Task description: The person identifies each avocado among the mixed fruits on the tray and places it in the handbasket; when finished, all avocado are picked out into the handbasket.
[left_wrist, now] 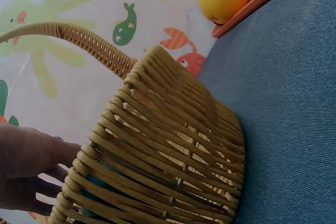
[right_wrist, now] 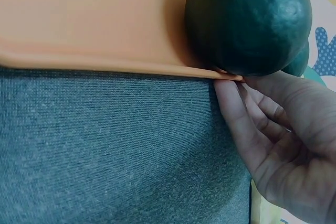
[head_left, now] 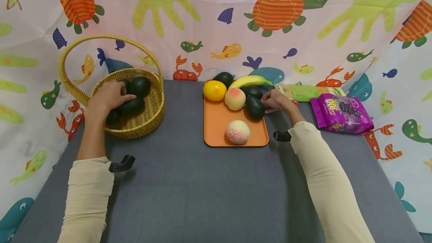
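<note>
My left hand (head_left: 107, 96) reaches over the near left rim of a yellow wicker basket (head_left: 153, 111), its fingers among several dark green avocados (head_left: 140, 86). In the left wrist view the basket wall hides the fingertips, and I cannot tell whether they grip an avocado. At the right edge of an orange tray (head_left: 216, 123), my right hand (head_left: 277, 101) pinches the rim between thumb and fingers. Right beside those fingertips, an avocado (right_wrist: 247, 22) lies on the tray. The tray also carries a lemon (head_left: 215, 90), a banana (head_left: 250, 81), two peaches (head_left: 235, 99) and more avocados.
Behind and right of my right hand lie a light green packet (head_left: 303, 92) and a purple grape-printed packet (head_left: 344, 113). The basket's tall handle (head_left: 108, 36) arches above my left hand. A patterned cloth (head_left: 209, 6) hangs behind the grey table (head_left: 189, 190).
</note>
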A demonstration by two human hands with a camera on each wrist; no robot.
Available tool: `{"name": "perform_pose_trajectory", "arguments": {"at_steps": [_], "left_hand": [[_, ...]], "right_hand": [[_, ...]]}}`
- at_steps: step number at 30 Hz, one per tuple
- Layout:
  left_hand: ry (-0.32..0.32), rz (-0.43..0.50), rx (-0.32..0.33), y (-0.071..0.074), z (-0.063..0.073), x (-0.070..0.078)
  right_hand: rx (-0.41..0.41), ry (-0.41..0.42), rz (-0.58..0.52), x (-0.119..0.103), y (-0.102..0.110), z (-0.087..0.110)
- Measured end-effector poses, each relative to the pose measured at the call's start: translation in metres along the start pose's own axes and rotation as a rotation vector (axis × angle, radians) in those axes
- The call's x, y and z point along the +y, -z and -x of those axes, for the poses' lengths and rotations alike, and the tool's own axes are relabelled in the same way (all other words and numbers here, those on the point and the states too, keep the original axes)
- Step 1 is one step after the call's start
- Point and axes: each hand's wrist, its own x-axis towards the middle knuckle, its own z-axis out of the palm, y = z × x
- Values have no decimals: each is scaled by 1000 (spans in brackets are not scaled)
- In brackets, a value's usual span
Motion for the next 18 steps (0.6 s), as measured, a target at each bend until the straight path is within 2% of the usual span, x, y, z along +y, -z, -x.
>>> {"name": "perform_pose_trajectory", "arguments": {"at_steps": [6, 13, 18], "left_hand": [[-22, 18, -33, 5, 2, 5], [-19, 13, -52, 7, 5, 13], [-33, 5, -44, 8, 5, 18]], "right_hand": [[2, 14, -9, 1, 0, -1], [15, 6, -13, 0, -2, 0], [18, 1, -25, 1, -3, 0]]}}
